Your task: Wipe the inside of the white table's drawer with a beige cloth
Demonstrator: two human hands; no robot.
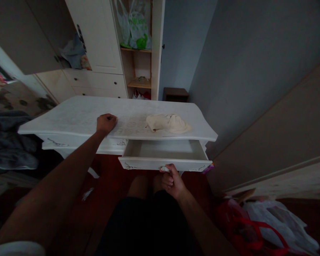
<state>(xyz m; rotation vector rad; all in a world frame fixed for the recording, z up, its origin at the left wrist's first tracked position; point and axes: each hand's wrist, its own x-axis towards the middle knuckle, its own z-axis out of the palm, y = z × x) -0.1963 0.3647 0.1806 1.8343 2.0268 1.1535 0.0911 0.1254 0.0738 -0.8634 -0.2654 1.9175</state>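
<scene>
My right hand [173,180] pinches the pale knob [164,169] of a white drawer [165,164] between thumb and fingers. The drawer is pulled out from under a white desk [130,106], and its visible inside holds nothing. Left of it, my left hand [106,122] rests on the desktop as a closed fist, with only a dark hollow showing in its curl. A crumpled cream cloth [168,123] lies on the desktop above the drawer, to the right of my left hand. Grey smudges mark the surface between them.
Behind the desk stands a white wardrobe [104,39] with plastic bags [138,30] on an open shelf. Grey fabric [10,142] is heaped at left. A red bag [237,227] and a white plastic bag [280,224] sit on the floor at right, near a grey wall.
</scene>
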